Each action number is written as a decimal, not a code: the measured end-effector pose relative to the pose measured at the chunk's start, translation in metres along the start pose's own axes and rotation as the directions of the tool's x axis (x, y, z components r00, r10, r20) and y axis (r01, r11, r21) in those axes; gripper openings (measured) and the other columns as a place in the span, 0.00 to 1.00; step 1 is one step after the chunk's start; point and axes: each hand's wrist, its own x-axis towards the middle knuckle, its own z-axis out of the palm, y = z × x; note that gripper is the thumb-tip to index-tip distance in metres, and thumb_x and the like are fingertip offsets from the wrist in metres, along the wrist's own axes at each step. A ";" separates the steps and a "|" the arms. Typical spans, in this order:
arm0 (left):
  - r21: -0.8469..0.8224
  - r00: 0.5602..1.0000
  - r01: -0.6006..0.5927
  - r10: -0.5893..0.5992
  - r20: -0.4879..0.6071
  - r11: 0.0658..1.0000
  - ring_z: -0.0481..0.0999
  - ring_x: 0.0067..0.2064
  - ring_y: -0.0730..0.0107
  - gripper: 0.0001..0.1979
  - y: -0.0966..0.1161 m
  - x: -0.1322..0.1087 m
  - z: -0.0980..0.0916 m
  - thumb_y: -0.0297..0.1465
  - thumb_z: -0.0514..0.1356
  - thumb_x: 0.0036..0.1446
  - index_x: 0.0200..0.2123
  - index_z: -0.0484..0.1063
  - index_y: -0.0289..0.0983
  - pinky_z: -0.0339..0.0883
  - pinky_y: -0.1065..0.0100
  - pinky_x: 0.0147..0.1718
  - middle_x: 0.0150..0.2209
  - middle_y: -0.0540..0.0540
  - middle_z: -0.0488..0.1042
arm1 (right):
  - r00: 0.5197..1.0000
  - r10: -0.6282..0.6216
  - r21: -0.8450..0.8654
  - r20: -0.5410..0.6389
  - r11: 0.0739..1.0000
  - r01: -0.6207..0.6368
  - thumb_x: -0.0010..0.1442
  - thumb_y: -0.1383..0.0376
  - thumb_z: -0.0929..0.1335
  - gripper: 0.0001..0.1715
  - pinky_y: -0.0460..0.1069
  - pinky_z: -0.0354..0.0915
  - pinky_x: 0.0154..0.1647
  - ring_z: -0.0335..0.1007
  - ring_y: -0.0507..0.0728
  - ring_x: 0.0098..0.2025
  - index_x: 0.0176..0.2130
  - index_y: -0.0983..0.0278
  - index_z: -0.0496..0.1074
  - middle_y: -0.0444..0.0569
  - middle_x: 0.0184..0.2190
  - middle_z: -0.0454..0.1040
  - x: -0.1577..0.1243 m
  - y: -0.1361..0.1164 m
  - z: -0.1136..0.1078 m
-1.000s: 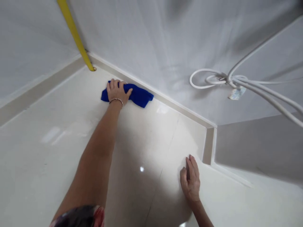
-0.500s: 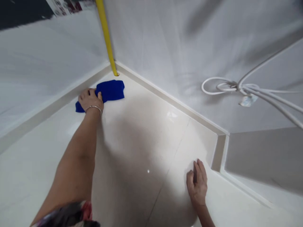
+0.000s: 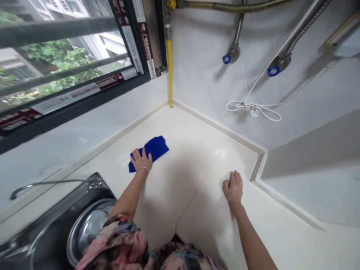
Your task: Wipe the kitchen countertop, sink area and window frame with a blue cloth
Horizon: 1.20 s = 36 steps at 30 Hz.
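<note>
A blue cloth (image 3: 156,147) lies on the cream countertop (image 3: 197,135), short of the back corner. My left hand (image 3: 141,160), with a bracelet at the wrist, presses flat on its near end, fingers spread over the fabric. Further right, my right hand (image 3: 233,186) rests on the counter with its fingers curled together. Nothing shows inside that hand, and it is apart from the cloth.
At lower left is a dark sink (image 3: 53,217) with a faucet (image 3: 50,183) and a round metal lid or basin (image 3: 91,225). A yellow pipe (image 3: 169,71) drops into the corner. White bundled cable (image 3: 270,112) and blue-handled valves (image 3: 274,70) are on the right wall. A window (image 3: 64,56) is at left.
My left hand and the cloth have moved away from the back corner, toward me. Its fingers are more spread. The view has pulled back, showing the window and sink. My right hand stays on the counter.
</note>
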 end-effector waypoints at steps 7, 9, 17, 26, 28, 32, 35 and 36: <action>0.036 0.976 -0.214 0.212 0.046 0.976 0.41 0.78 0.26 0.33 -0.022 -0.159 0.006 0.39 0.50 0.70 0.77 0.55 0.49 0.38 0.21 0.70 0.80 0.38 0.43 | 0.975 -0.106 0.069 0.194 0.993 0.094 0.73 0.63 0.57 0.33 0.72 0.56 0.73 0.51 0.69 0.76 0.71 0.75 0.62 0.70 0.72 0.61 -0.047 0.002 -0.039; 0.023 0.923 -0.378 0.374 0.093 0.926 0.41 0.78 0.26 0.34 -0.020 -0.185 0.006 0.34 0.52 0.68 0.75 0.57 0.54 0.35 0.20 0.71 0.80 0.44 0.44 | 0.971 -0.112 0.087 0.210 0.992 0.095 0.73 0.64 0.57 0.33 0.72 0.55 0.73 0.51 0.69 0.76 0.71 0.74 0.62 0.69 0.72 0.62 -0.060 0.001 -0.052; -0.083 0.744 -0.642 0.646 0.169 0.762 0.46 0.79 0.44 0.29 -0.026 -0.176 0.007 0.37 0.52 0.71 0.73 0.62 0.51 0.43 0.31 0.75 0.78 0.45 0.52 | 0.979 -0.164 0.130 0.118 0.980 0.149 0.72 0.64 0.60 0.30 0.70 0.60 0.71 0.57 0.69 0.73 0.68 0.73 0.67 0.68 0.69 0.66 -0.065 -0.001 -0.064; -0.026 0.990 -0.140 0.140 0.001 0.990 0.47 0.79 0.45 0.31 -0.104 -0.091 -0.010 0.48 0.50 0.71 0.73 0.63 0.49 0.41 0.36 0.75 0.78 0.42 0.53 | 0.985 -0.153 0.198 0.084 0.971 0.134 0.70 0.62 0.64 0.30 0.72 0.65 0.68 0.65 0.73 0.69 0.67 0.71 0.70 0.66 0.67 0.69 -0.064 0.006 -0.068; -0.026 0.999 -0.042 0.042 -0.025 0.999 0.46 0.79 0.45 0.32 -0.117 -0.061 -0.014 0.48 0.48 0.71 0.74 0.62 0.48 0.40 0.36 0.75 0.78 0.41 0.52 | 0.984 -0.144 0.206 0.104 0.971 0.120 0.70 0.62 0.65 0.31 0.73 0.66 0.68 0.66 0.73 0.69 0.68 0.70 0.70 0.66 0.68 0.68 -0.064 0.008 -0.071; -0.032 0.999 -0.013 0.012 -0.048 0.999 0.48 0.78 0.45 0.33 -0.147 -0.003 -0.021 0.48 0.47 0.71 0.74 0.62 0.47 0.39 0.36 0.74 0.78 0.39 0.53 | 0.981 -0.107 0.185 0.159 0.980 0.077 0.70 0.60 0.65 0.32 0.73 0.66 0.68 0.66 0.74 0.69 0.68 0.69 0.70 0.65 0.69 0.68 -0.064 0.008 -0.078; -0.025 0.993 -0.106 0.104 -0.052 0.994 0.52 0.77 0.46 0.32 -0.174 0.036 -0.027 0.48 0.46 0.70 0.72 0.64 0.47 0.39 0.39 0.74 0.77 0.39 0.55 | 0.980 -0.085 0.161 0.180 0.985 0.056 0.71 0.59 0.64 0.31 0.73 0.66 0.69 0.66 0.74 0.69 0.67 0.70 0.71 0.65 0.68 0.69 -0.063 0.003 -0.083; -0.022 0.988 -0.150 0.149 -0.045 0.988 0.54 0.76 0.47 0.32 -0.182 0.049 -0.030 0.48 0.46 0.70 0.72 0.65 0.48 0.40 0.40 0.74 0.77 0.40 0.56 | 0.980 -0.083 0.155 0.180 0.986 0.055 0.71 0.58 0.64 0.31 0.73 0.66 0.69 0.66 0.74 0.69 0.67 0.70 0.71 0.65 0.68 0.69 -0.062 0.001 -0.085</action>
